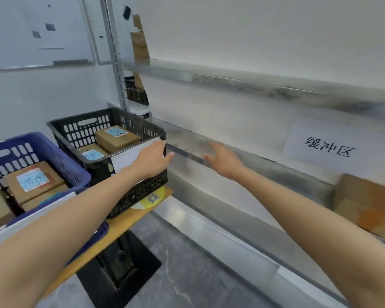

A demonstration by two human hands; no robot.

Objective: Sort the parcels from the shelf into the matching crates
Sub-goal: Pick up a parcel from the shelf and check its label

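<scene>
A black crate (80,127) stands on a wooden table and holds two brown parcels (117,137) with blue labels. Left of it, a blue crate (42,144) holds several brown parcels (32,181). My left hand (152,157) hovers at the black crate's near right corner, fingers relaxed and holding nothing. My right hand (222,160) reaches toward the edge of the metal shelf (187,138), fingers spread and empty. More brown parcels (369,203) lie on a lower shelf at the right.
A white sign (329,147) with black characters hangs on the shelf's back wall. The upper shelf (253,83) runs across the frame. Stacked cardboard boxes (139,43) stand behind the shelf post. The wooden table (129,218) sits on a black pedestal over a grey floor.
</scene>
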